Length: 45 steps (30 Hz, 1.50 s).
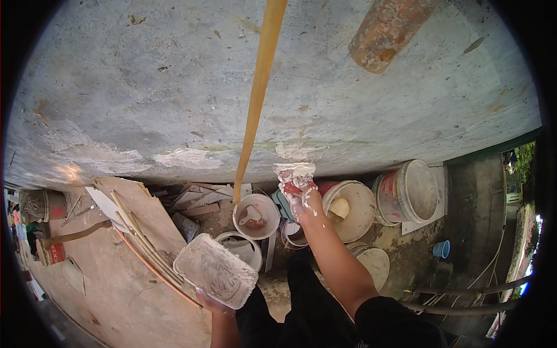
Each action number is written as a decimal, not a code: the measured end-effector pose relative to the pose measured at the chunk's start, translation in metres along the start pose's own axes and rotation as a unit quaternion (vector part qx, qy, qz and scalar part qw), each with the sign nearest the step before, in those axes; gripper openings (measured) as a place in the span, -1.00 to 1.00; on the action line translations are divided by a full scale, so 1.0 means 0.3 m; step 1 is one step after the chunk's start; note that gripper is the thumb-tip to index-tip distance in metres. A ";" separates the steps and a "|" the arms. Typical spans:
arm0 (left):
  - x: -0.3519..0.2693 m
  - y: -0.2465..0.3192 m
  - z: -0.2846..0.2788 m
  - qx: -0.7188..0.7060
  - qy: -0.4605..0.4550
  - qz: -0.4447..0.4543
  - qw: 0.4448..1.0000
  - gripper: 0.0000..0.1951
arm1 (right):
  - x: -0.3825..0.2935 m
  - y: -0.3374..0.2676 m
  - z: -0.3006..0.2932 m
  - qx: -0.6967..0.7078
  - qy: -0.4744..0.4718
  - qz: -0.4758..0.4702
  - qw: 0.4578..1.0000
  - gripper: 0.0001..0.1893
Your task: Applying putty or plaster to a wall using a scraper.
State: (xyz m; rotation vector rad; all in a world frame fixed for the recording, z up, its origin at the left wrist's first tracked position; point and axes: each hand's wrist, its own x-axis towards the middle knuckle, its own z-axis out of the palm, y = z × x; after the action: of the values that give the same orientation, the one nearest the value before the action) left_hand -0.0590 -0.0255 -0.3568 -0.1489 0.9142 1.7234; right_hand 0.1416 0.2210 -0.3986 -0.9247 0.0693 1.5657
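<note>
My right hand (307,202) grips a red putty knife (295,174) thickly coated with white paste. Its wide edge is at the lower part of a grey plastered wall (174,87), just below a pale patch; whether it touches the wall cannot be told. White paste also covers my fingers and has spotted my wrist. At the lower left, my left hand (215,303) holds a shallow rectangular plastic tray (216,270) by its near edge, its inside smeared with white paste. More whitish patches (188,158) mark the wall to the left.
Several buckets (256,216) stand along the wall's foot, some right of my legs. A wooden pole (260,87) rises before the wall. Boards (143,204) and thin rods (145,243) lie at left. A rusty pipe (387,39) juts in above; a blue basket (441,249) sits at right.
</note>
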 end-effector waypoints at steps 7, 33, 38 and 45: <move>-0.022 0.020 -0.038 -0.006 -0.027 0.005 1.000 -0.17 | -0.205 -0.094 0.293 0.043 -0.079 -0.006 0.996 -0.70; -0.055 0.051 -0.038 -0.012 -0.057 0.013 0.998 -0.13 | -0.021 -0.031 0.053 -0.063 0.001 0.050 0.997 -0.71; -0.092 0.068 0.019 -0.008 -0.069 0.021 0.997 -0.13 | -0.111 -0.158 0.301 -0.015 -0.021 0.003 1.000 -0.73; -0.142 0.105 0.000 -0.027 -0.074 0.004 0.997 -0.14 | -0.277 -0.241 0.236 -0.006 -0.057 -0.037 0.998 -0.66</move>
State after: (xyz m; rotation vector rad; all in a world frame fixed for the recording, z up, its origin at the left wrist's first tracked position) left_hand -0.0706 -0.0606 -0.3186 -0.0537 0.7607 1.7434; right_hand 0.1613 0.2092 -0.2697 -0.8351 -0.0551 1.5478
